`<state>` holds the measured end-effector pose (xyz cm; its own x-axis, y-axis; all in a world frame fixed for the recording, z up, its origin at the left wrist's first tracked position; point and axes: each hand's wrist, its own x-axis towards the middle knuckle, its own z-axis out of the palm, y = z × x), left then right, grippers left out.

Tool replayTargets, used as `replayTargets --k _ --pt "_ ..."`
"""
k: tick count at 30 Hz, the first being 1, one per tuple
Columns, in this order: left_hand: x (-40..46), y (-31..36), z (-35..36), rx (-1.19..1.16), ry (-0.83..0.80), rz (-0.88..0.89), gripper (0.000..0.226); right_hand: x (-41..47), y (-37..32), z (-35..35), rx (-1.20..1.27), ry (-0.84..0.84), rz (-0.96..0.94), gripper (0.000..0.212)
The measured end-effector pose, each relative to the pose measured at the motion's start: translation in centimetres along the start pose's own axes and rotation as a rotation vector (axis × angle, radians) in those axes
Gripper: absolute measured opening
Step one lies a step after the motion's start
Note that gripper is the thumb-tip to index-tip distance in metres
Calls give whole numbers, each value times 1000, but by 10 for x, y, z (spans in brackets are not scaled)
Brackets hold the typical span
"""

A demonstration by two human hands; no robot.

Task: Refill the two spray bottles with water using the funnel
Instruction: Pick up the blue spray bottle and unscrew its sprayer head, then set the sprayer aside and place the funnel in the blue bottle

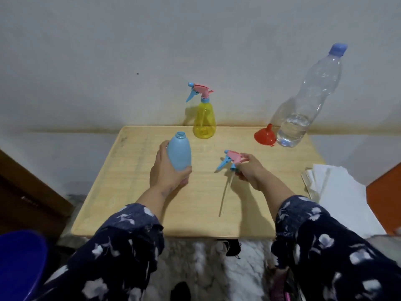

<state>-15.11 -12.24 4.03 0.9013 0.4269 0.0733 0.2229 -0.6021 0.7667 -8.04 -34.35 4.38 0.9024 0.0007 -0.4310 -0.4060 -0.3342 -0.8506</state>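
Holding an opaque light-blue plastic spray bottle (179, 153) with its neck open, a person's left hand (167, 170) keeps a grip wrapped round the lower body of the bottle just above a pale wooden tabletop (134, 192), near its centre. At about 3 o'clock from that bottle, the right hand (251, 170) pinches the removed pink-and-blue trigger spray head (231, 160), its clear dip tube (225, 192) trailing down toward 6 o'clock over the wood. A translucent yellow spray bottle (204, 122), its own pink-and-blue trigger head still screwed on, stands at 12 o'clock by the back edge. At about 2 o'clock a small red plastic funnel (265, 137) rests mouth-down on the tabletop, just beside a tall clear plastic water bottle with a blue cap (308, 98), roughly a quarter full and capped. White paper or cloth (338, 185) lies off the tabletop's edge at 3 o'clock, and a dark blue rounded object (21, 257) shows at 8 o'clock. The step in hand appears to be opening the first bottle; no water has gone in yet, judging by the funnel lying unused. Next would likely come setting the trigger head down, standing the blue bottle upright, seating the funnel's spout in its neck and uncapping the water bottle to pour.
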Motion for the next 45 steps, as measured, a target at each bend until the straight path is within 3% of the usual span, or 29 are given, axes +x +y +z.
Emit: replayTargets --k 4,6,9,15,20,24,28,30,33,40,45 --pt "16 8 -1 -24 -1 39 90 -16 21 -9 -87 -69 63 10" --pt "23 12 0 -30 -19 58 89 -18 29 -17 -165 -48 67 12" --pt "31 19 4 -53 -64 89 88 -16 38 -29 -289 -2 105 41" --pt "38 33 19 -89 -135 133 88 -21 53 -40 -415 153 100 57" --pt "44 37 25 -87 -166 152 89 -21 61 -28 -467 240 61 47" --pt "48 41 29 -76 -173 155 91 -14 61 -21 -489 213 28 51" --pt "53 48 33 -101 -151 142 90 0 41 -30 -734 97 40 47" --pt "54 52 38 -112 -132 131 91 12 29 -40 -804 178 -18 43" --pt "56 57 47 -114 -101 126 92 39 15 -56 -767 320 -132 41" --pt "60 61 67 -135 -6 69 92 115 0 -68 -637 380 -349 63" --pt "64 58 71 -154 41 59 91 160 -6 -58 -640 475 -322 79"
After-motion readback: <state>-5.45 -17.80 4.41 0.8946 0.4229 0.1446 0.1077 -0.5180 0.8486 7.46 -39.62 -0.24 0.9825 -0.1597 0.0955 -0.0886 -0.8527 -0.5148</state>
